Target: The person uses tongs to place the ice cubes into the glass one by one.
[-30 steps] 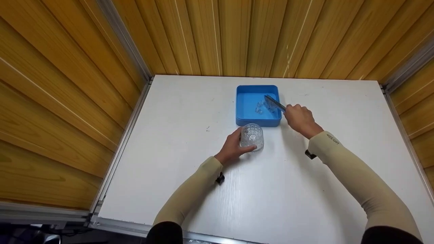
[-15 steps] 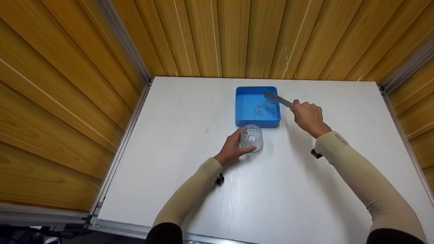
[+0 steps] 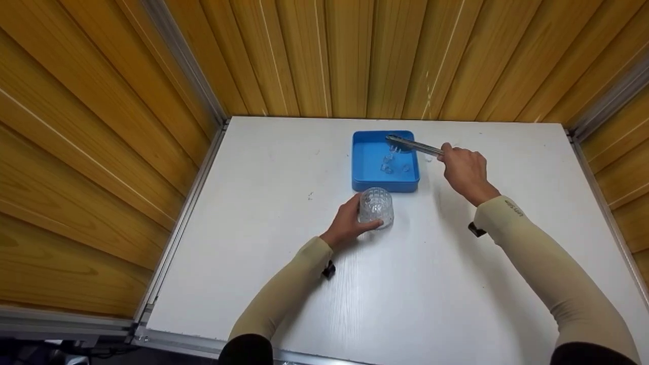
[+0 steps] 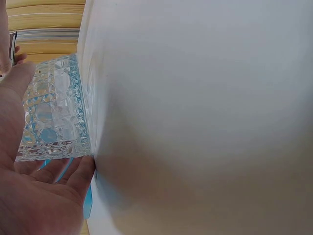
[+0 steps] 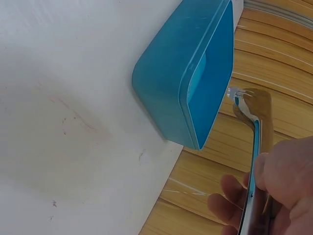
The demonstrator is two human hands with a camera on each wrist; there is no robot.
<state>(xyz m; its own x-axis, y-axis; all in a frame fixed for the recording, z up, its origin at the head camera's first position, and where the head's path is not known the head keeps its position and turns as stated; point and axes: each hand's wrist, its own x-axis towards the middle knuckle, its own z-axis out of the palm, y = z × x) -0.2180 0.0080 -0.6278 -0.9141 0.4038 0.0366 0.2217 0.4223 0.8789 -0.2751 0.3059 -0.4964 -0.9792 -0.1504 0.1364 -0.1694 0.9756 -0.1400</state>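
My left hand [image 3: 350,220] holds a clear cut-glass tumbler [image 3: 376,208] on the white table, thumb on the near side and fingers round the far side. In the left wrist view, the patterned wall of the tumbler [image 4: 54,107] shows between thumb and fingers. Metal tongs [image 3: 416,145] are in the grip of my right hand [image 3: 465,172], their tips above the blue box [image 3: 385,186]. At the tips of the tongs [image 5: 257,142], the right wrist view shows a small clear cube [image 5: 232,92]. Several clear cubes [image 3: 387,165] lie on the box floor.
The blue box stands just beyond the tumbler, near the back of the white table [image 3: 263,243]. Wood-slat walls [image 3: 345,61] rise behind the table and at both sides. A metal frame edge [image 3: 182,344] runs along the front.
My right hand has moved right and a little away from me, lifting the tongs from among the cubes to above the box. The left hand and tumbler have stayed in place.
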